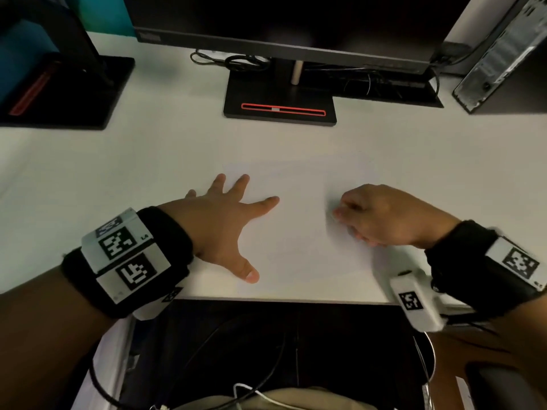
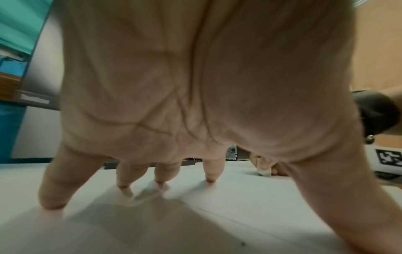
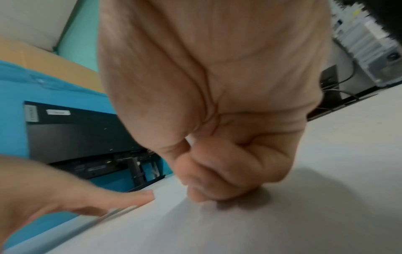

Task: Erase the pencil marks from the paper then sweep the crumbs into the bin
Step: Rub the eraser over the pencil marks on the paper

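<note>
Spread left hand (image 1: 225,223) pins paper (image 1: 296,232); right hand (image 1: 384,216) pinches eraser (image 2: 264,169). Hard rubbing could crease the sheet.

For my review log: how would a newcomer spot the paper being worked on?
Start at the black monitor stand with the red slot. On the white desk nearer the person lies the white paper sheet, under both hands. Only its faint edges and slightly brighter white separate it from the desk.

An office desk: a white desk (image 1: 118,161) carries a dark monitor (image 1: 281,22) on a black stand with a red slot, cables (image 1: 233,61) bunched behind that stand, a second stand (image 1: 74,93) left of the monitor, a computer tower (image 1: 500,54) to its right.
</note>
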